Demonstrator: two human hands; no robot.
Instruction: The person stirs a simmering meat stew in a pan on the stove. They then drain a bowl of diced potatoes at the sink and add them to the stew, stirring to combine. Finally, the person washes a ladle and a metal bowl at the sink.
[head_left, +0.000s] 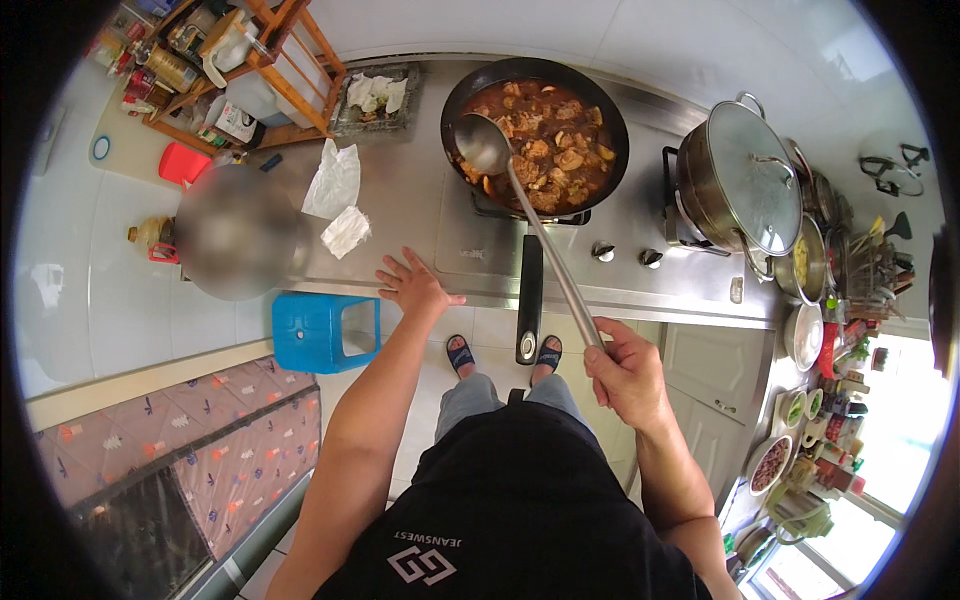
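My right hand (626, 369) grips the handle of a long metal ladle (553, 253). The ladle's bowl rests over the left side of a black wok (619, 161), at the surface of the stew. Chunks of meat (568, 159) lie in reddish-brown broth there. The wok sits on the left gas burner, and its black handle (530, 300) juts past the counter edge towards me. My left hand (417, 287) is spread, fingers apart, at the front edge of the steel counter (405, 225), holding nothing. Crumpled white paper towels (346, 232) lie beyond it.
A large lidded steel pot (754, 180) stands on the right burner. Two control knobs (603, 251) sit between. At left are a wooden rack (300, 75) of bottles and a blue plastic stool (315, 334). Bowls of ingredients (769, 465) line the right counter.
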